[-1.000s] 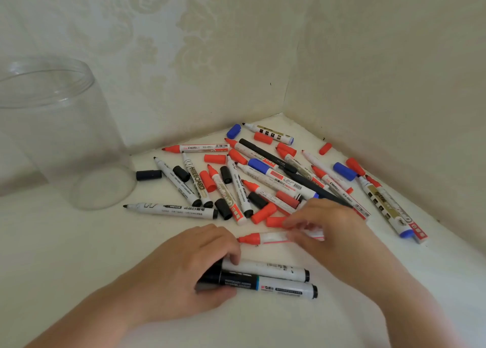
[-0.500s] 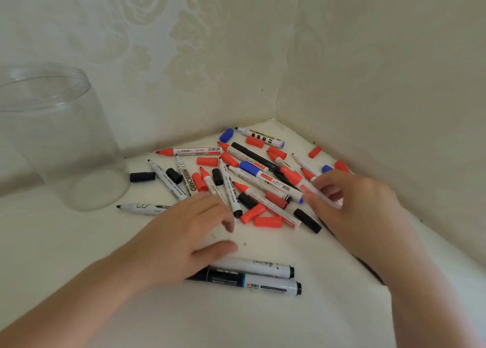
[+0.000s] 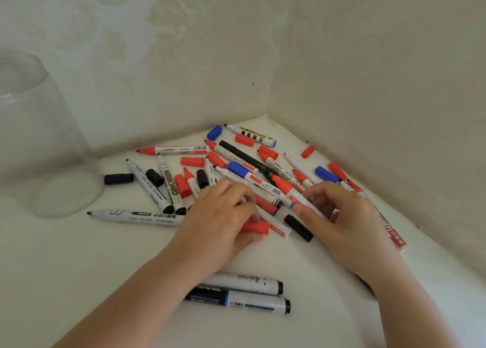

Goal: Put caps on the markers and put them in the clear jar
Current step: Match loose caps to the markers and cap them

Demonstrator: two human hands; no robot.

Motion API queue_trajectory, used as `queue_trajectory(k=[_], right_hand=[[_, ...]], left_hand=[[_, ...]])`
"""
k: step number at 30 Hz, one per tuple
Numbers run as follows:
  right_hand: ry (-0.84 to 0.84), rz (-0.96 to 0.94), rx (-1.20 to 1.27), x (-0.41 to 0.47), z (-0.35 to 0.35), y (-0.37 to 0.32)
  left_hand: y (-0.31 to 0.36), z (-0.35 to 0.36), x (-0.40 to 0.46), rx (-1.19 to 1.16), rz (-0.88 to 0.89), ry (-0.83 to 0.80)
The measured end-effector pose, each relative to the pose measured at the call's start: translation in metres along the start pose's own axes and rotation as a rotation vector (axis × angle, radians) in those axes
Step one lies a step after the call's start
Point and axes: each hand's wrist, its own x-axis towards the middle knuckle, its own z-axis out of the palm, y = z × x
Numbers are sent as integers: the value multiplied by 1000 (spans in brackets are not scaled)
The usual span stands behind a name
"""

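Well beyond the left hand's (image 3: pixel 223 221) fingers, at the far left, the clear jar (image 3: pixel 44 147) stands upright with nothing visible in it. Under those fingers, which curl down and pinch it, lies a loose red cap (image 3: pixel 255 227) at the near edge of the pile (the thumb sits just below it). Just past that cap, the right hand (image 3: pixel 339 221) holds an uncapped red marker (image 3: pixel 289 189) between thumb and fingers, its tip pointing up and away from them. To do this step well, I judge the left hand should lift the cap clear of the pile, line its open end up with the tip, and push straight on until it seats; a crooked push may smear ink.
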Motion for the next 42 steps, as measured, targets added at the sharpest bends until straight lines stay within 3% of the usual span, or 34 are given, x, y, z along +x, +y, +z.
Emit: queue_trajectory(k=[3,7,11,21,26,34,42], right_hand=[[-25,-25,-35,0,0,2],[-39,-62,10,-4,2,0],[-44,-129,55,-6,1,-3],[-67,-217,-2,-5,4,1],[-86,-281,-67,-5,5,1],[-124,-358,-174,-8,10,1],[-225,-306,-5,-9,12,-3]], left_hand=[[-6,-13,-2,-190,-74,72],[-9,-28,-11,-420,-334,151],[-7,-28,-14,-491,-385,170],[-2,-31,-14,-430,-253,177],[-3,-27,-15,-407,-86,95],[-5,-17,-19,-284,-50,-103],[-2,-23,-18,-228,89,-35]])
